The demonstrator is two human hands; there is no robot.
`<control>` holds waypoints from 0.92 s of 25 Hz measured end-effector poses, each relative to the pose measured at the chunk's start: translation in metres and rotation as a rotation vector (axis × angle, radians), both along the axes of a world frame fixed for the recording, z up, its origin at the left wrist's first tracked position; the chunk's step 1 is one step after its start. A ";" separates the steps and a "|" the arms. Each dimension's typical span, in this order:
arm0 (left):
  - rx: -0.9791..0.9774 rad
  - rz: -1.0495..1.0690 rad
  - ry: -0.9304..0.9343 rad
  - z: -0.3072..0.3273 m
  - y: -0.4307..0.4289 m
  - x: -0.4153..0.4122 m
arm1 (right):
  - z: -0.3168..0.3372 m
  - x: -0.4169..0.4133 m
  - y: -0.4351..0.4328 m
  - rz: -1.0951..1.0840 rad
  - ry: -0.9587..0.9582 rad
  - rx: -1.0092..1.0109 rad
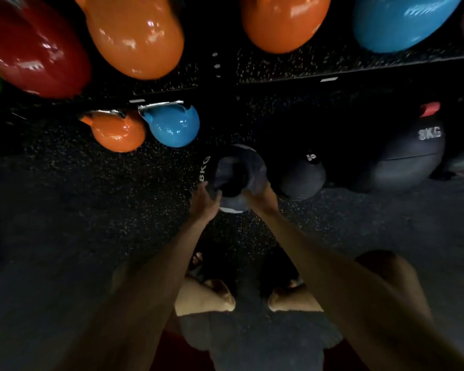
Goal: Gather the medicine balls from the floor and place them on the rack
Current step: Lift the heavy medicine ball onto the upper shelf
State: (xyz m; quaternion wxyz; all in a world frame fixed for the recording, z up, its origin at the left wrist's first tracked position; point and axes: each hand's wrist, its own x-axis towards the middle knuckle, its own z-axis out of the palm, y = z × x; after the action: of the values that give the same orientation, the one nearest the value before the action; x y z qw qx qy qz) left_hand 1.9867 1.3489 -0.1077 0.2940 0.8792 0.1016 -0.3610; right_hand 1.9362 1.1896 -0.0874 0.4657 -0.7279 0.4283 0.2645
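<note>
A dark medicine ball (232,172) marked 8KG lies on the speckled black floor in front of me. My left hand (202,200) is against its near left side and my right hand (260,195) is against its near right side. How their fingers lie on the ball is blurred. Two more dark medicine balls sit to the right: a small one (302,176) and a large one (410,159) marked 8KG. The rack's black shelf edge (279,76) runs across above them.
Large glossy kettlebells hang near the top: red (30,46), orange (137,36), orange (284,20) and blue (399,20). Smaller orange (115,132) and blue (173,125) kettlebells stand on the floor left of the ball. My feet (249,295) are below.
</note>
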 end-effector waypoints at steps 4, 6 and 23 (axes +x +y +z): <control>-0.078 0.181 -0.062 -0.097 0.008 0.039 | -0.096 0.039 0.010 -0.205 -0.076 -0.046; -0.191 0.306 -0.083 -0.131 0.008 0.056 | -0.118 0.050 0.013 -0.298 -0.084 -0.086; -0.551 0.827 0.082 -0.212 0.015 0.059 | -0.170 0.038 0.006 -0.335 -0.368 -0.262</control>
State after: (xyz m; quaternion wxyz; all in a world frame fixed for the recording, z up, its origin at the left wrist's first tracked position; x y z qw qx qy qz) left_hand 2.0458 1.3642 -0.3199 0.6295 0.6401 0.3542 -0.2619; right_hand 1.9742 1.1960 -0.2578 0.4747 -0.7367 0.4814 -0.0103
